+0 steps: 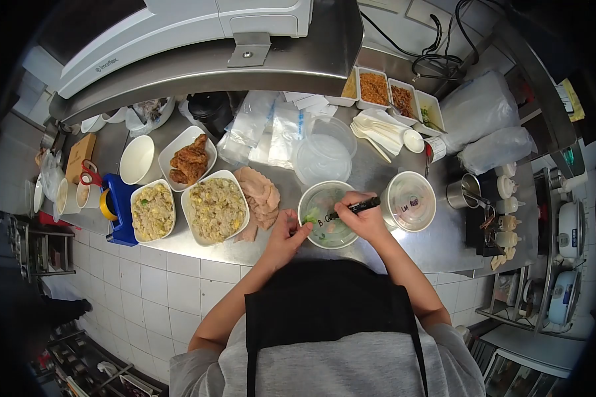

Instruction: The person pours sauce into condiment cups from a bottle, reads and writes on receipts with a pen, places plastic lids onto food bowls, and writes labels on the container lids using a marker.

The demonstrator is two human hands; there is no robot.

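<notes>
A round takeaway bowl (326, 231) with a clear lid stands at the counter's front edge, greens showing through it. Black handwriting on the lid begins with "B"; the rest is partly covered. My right hand (364, 217) is closed around a black marker (363, 205), its tip at the writing. On the lid's left rim rests the thumb of my left hand (290, 231), with the fingers curled at the bowl's side. To the right stands a second lidded bowl (410, 202), also with black writing on its lid.
Left of the bowls are a crumpled pinkish-brown cloth (257, 195), two dishes of fried rice (216, 209) (153, 210), fried chicken (189, 160) and a blue tape dispenser (120, 215). Behind lie clear lids (323, 157) and plastic spoons (377, 137). A metal shelf (205, 79) overhangs the back.
</notes>
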